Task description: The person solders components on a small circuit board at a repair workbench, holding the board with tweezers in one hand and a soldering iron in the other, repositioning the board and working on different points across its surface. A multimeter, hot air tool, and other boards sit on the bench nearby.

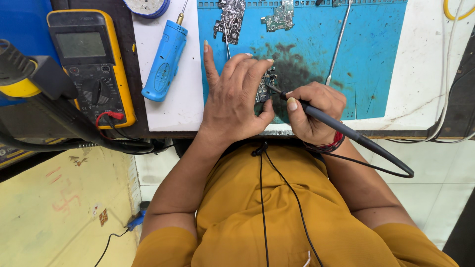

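My left hand [233, 101] lies flat over a small dark circuit board [265, 84] on the blue work mat [376, 59], fingers and thumb pinning its edges. My right hand [312, 111] grips a black pen-shaped soldering iron [330, 121] like a pencil. Its metal tip touches the board just right of my left fingers. The iron's black cable [391, 170] loops off below the bench edge. Most of the board is hidden under my left hand.
A yellow multimeter [91, 62] with red and black leads sits at the left. A blue handled tool [164, 62] lies on the white surface. Two more circuit boards [230, 20] and tweezers [339, 44] rest on the mat. A black hose nozzle [54, 106] juts in from the left.
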`<state>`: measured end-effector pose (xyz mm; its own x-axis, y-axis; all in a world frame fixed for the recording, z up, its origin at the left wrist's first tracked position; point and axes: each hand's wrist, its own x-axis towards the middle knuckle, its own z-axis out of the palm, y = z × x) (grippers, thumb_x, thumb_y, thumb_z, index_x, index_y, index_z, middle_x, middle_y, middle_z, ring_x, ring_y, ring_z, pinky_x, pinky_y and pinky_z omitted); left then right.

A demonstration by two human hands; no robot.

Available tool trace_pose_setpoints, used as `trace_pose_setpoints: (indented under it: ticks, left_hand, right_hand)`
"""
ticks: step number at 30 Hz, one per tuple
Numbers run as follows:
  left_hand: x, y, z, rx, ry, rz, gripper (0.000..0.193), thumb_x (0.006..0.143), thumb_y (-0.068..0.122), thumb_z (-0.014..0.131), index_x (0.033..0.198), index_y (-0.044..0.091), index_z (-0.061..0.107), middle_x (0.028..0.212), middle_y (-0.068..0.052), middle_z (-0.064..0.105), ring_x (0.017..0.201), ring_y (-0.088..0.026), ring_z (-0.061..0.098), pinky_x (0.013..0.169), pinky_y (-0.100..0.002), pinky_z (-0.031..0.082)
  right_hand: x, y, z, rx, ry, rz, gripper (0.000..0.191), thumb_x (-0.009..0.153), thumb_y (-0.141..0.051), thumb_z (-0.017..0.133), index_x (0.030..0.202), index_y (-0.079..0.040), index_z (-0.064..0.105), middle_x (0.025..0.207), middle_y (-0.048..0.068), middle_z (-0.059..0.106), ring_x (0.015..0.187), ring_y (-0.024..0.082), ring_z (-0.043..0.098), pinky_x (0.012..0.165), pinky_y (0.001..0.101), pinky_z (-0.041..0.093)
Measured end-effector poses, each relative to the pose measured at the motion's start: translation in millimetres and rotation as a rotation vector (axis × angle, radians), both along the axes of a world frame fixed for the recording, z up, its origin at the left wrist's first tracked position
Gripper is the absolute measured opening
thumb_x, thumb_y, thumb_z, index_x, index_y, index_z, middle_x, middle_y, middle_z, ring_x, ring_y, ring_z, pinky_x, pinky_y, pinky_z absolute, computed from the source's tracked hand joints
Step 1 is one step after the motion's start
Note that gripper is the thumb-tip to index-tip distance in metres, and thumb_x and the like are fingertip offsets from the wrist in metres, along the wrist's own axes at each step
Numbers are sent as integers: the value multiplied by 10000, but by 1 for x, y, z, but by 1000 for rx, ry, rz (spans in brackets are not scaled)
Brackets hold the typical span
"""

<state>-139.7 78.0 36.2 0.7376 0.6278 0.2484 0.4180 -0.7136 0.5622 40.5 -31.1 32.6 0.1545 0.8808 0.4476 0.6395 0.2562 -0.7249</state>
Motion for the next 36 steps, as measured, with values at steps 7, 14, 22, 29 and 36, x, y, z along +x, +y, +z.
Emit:
trace_pose_setpoints:
  ticks: [7, 14, 22, 29, 36]
  left_hand:
    - [0, 0, 0, -2, 4, 0, 709, 799, 322, 776, 1409, 78, 508, 1236, -84, 599, 1337, -295, 529, 1245, -672, -85]
    - [0, 0, 0, 0, 5, -3, 704, 798, 322, 774, 1404, 78, 512, 1231, -87, 597, 1333, -296, 532, 1243, -677, -78]
    - [0, 0, 1, 2, 10, 1, 706, 799, 324, 780, 1405, 77, 517, 1224, -90, 596, 1331, -294, 533, 1249, -673, -78]
    - [0, 0, 0, 5, 5, 0, 706, 800, 322, 775, 1407, 76, 511, 1232, -90, 600, 1334, -295, 531, 1247, -670, -83]
    - [1, 0, 0, -1, 3, -1, 701, 797, 319, 772, 1402, 78, 512, 1224, -85, 604, 1332, -297, 534, 1245, -669, -87]
  right_hand:
    - [0, 0, 1, -5, 0, -6, 71, 986, -16, 671, 975, -34, 604, 843, 109, 696, 655, 244, 635, 580, 314, 481]
    - [0, 0, 1, 10, -1, 0, 76, 990, -9, 668, 982, -30, 595, 847, 109, 696, 661, 246, 638, 582, 318, 484]
    - [0, 1, 1, 15, -5, 2, 80, 992, -12, 668, 978, -29, 591, 841, 109, 695, 669, 250, 643, 587, 321, 487]
    - [-1, 0, 1, 4, -8, -4, 78, 990, -21, 667, 966, -31, 593, 838, 110, 696, 669, 254, 648, 590, 319, 489]
    - [-1, 1, 1, 11, -2, -4, 74, 993, -18, 666, 974, -28, 595, 838, 108, 696, 669, 249, 650, 590, 317, 493]
